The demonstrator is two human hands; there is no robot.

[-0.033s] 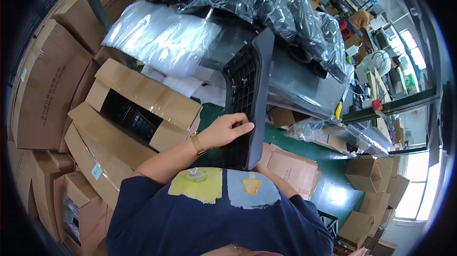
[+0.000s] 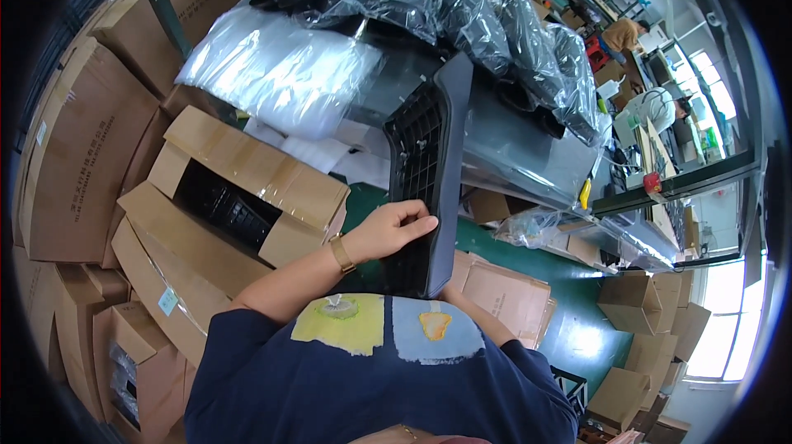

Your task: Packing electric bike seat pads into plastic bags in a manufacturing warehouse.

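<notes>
A long black moulded plastic panel [image 2: 451, 172], ribbed with a grid on its inner side, stands tilted upright in front of my chest. My left hand [image 2: 402, 228] is closed on the panel's edge around mid-length, thumb pressed to the rim and a gold-coloured watch band on the wrist. At the panel's lower end is my right hand [image 2: 446, 290], mostly hidden behind the panel; its fingers do not show.
Left of me an open cardboard box [image 2: 247, 165] holds black parts. Ahead, a bench [image 2: 524, 151] carries clear plastic bags [image 2: 280, 73] and several wrapped black parts [image 2: 470, 15]. Flattened cardboard [image 2: 503, 291] lies to the right. Two people work far right.
</notes>
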